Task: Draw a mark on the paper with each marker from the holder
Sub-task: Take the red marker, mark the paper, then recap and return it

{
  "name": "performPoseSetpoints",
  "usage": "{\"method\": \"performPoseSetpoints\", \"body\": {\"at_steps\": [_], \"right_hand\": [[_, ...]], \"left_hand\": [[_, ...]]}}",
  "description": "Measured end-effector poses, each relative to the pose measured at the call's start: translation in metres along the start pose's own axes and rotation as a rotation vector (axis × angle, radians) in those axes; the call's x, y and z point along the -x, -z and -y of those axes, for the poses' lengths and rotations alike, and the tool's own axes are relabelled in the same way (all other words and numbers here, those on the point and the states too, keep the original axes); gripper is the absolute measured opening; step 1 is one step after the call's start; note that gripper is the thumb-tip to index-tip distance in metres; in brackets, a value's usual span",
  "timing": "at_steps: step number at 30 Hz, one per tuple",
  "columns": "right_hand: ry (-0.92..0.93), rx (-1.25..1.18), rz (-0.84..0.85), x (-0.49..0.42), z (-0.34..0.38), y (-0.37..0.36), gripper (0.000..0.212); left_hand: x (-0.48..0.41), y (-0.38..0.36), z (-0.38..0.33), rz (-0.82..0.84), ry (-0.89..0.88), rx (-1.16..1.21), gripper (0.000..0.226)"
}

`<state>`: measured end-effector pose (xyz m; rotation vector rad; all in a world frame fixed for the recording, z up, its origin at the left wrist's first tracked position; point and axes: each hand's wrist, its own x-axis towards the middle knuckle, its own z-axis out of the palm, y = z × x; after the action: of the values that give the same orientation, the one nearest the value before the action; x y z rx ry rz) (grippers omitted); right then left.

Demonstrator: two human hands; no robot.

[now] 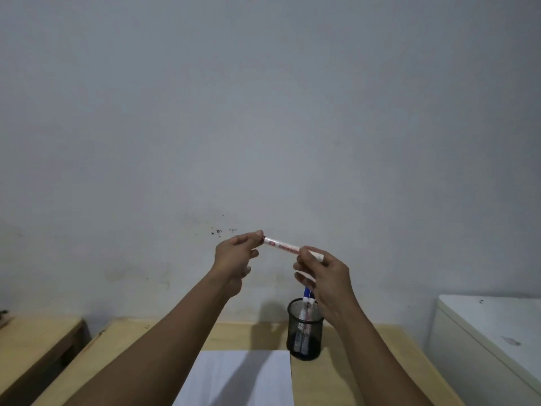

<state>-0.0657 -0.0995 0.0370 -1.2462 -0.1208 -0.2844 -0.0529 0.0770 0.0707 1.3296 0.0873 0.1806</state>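
You hold a white marker with red print (282, 247) up in the air between both hands, nearly level, sloping slightly down toward your right. Your left hand (234, 259) pinches the red-capped end between thumb and fingertips, the other fingers loosely curled. Your right hand (325, 276) is closed round the opposite end of the barrel, with the white tip of it poking out past your knuckles. It looks as if you are about to pull the cap off, though whether it has loosened at all is too small to tell.

Directly below your right hand stands the black mesh holder (306, 329), with at least a blue-capped marker (308, 293) and others upright inside, their tops close under your right fingers. The paper (240, 376) lies below and between your forearms, just beside the holder on the wooden table (351, 361), and no mark shows on the visible part.

The risks, as I judge them: a stiff cap may give suddenly, so your hands jerk apart and the cap flies or drops out of reach. Your right wrist hangs close over the holder, so lowering it carelessly could clip the marker tops and tip the holder onto the sheet. An uncapped tip could also smear your fingers.
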Motion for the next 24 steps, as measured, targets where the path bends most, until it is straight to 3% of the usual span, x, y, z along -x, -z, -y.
{"method": "performPoseSetpoints", "body": {"at_steps": [2,7,18,24], "right_hand": [[-0.057,-0.197,0.033,0.012,0.006,-0.018,0.014],[-0.049,-0.313,0.090,0.037,0.012,-0.057,0.014],[0.224,0.218,0.189,0.048,-0.007,-0.081,0.015],[0.152,0.019,0.149,0.043,-0.029,-0.073,0.015]], "left_hand": [[0.013,0.011,-0.002,0.025,0.071,0.036,0.022],[0.034,0.032,-0.013,-0.003,0.090,0.084,0.022],[0.021,0.080,-0.019,-0.204,0.159,0.161,0.032],[-0.002,0.118,0.018,-0.197,-0.135,-0.124,0.016]]}}
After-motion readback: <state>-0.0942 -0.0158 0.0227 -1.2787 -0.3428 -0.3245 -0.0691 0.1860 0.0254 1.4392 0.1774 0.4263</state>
